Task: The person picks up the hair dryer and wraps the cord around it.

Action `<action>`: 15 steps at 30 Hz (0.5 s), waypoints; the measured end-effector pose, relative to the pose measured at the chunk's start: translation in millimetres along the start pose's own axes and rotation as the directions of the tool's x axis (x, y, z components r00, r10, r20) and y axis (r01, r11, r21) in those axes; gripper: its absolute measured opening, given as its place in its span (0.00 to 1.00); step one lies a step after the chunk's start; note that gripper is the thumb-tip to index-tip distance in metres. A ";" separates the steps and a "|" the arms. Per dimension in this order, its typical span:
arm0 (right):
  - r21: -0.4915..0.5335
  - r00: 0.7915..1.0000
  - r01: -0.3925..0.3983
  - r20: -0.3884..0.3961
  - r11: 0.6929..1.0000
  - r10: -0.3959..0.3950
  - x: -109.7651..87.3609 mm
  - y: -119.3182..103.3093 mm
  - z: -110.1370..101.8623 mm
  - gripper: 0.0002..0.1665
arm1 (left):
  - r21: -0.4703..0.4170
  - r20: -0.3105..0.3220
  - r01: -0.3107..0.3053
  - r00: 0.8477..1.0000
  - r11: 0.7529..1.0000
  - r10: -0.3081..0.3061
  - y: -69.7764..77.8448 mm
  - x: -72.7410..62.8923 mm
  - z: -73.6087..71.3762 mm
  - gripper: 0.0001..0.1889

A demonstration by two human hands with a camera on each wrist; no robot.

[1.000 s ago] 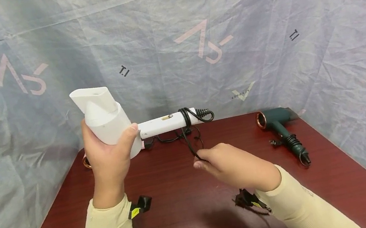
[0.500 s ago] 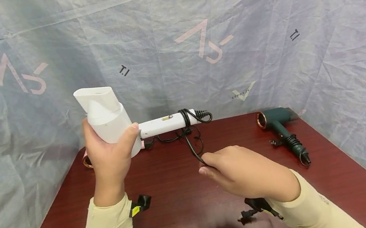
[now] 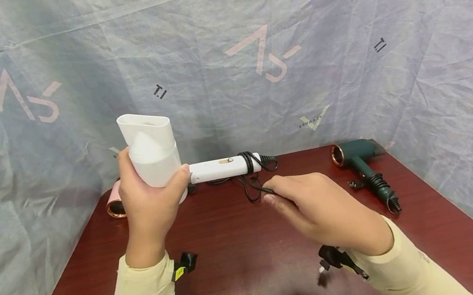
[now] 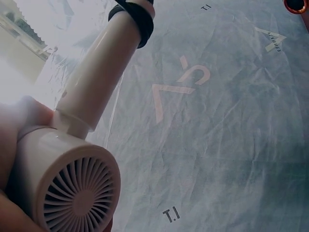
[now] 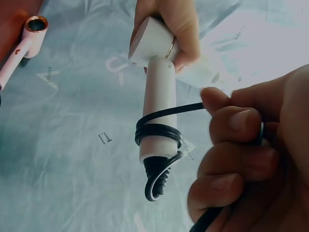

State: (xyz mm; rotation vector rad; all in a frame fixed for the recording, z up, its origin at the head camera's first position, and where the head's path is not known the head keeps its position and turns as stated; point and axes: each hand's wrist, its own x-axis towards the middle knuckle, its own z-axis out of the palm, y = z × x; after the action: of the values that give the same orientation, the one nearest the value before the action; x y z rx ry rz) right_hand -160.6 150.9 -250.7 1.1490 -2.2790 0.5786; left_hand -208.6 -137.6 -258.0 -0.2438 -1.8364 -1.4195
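The left hand grips a white hair dryer by its barrel, holding it in the air left of centre over the far part of the table. The flat nozzle points upward, and the handle reaches level to the right. A black cord loops around the handle's end, and a stretch of it runs to the right hand, which holds it in curled fingers. The left wrist view shows the round slatted grille at the barrel's rear. At the far right of the table lies a dark green hair dryer, cord wound on its handle. A pink hair dryer sits far left, partly hidden behind the left hand. Printed grey cloth hangs behind.
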 end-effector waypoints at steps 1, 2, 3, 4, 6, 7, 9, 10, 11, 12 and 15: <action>0.006 1.000 0.005 -0.020 1.000 -0.005 0.3 1.1 0.4 0.01 | 0.007 0.007 -0.001 1.000 1.000 0.001 -0.1 -0.5 0.1 0.38; 0.012 0.999 0.010 -0.040 1.000 -0.009 0.6 2.3 0.8 0.01 | 0.010 0.013 -0.004 1.000 1.000 0.004 -0.1 -0.8 0.2 0.38; 0.020 0.998 0.015 -0.058 1.000 -0.013 0.9 3.3 1.1 0.02 | 0.013 0.017 -0.007 1.000 1.000 0.007 -0.1 -1.0 0.2 0.38; 0.029 0.997 0.018 -0.075 0.999 -0.015 1.5 4.5 1.5 0.03 | 0.012 0.021 -0.011 1.000 1.000 0.011 -0.3 -1.2 0.2 0.38; 0.046 0.995 0.018 -0.102 0.999 -0.014 2.7 6.6 1.9 0.04 | 0.015 0.027 -0.026 0.999 1.000 0.025 -0.1 -1.3 0.0 0.38; 0.055 0.994 0.020 -0.113 0.998 -0.014 3.3 7.6 2.0 0.04 | 0.016 0.031 -0.033 0.999 0.999 0.032 0.1 -1.4 -0.1 0.38; 0.068 0.992 0.021 -0.128 0.997 -0.012 4.1 9.5 1.9 0.05 | 0.016 0.042 -0.043 0.998 0.999 0.042 0.6 -1.5 -0.3 0.38; 0.072 0.991 0.019 -0.135 0.997 -0.009 4.3 10.4 1.8 0.06 | 0.018 0.049 -0.048 0.998 0.999 0.048 0.9 -1.6 -0.3 0.38; 0.074 0.990 0.017 -0.142 0.997 -0.007 4.4 11.3 1.8 0.06 | 0.022 0.057 -0.054 0.997 0.998 0.052 1.1 -1.8 -0.4 0.38; 0.076 0.989 0.015 -0.150 0.997 -0.004 4.5 12.2 1.6 0.07 | 0.025 0.064 -0.057 0.996 0.998 0.055 1.2 -2.0 -0.4 0.38; 0.080 0.983 0.014 -0.181 0.997 0.001 4.5 15.3 1.4 0.08 | 0.029 0.089 -0.068 0.994 0.997 0.065 0.8 -2.7 -0.4 0.38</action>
State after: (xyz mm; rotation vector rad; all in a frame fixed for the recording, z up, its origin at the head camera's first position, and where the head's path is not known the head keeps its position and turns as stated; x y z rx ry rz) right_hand -175.8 155.8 -251.2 1.0935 -2.1134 0.7478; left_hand -206.1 -136.8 -259.2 -0.3531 -1.9027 -1.3522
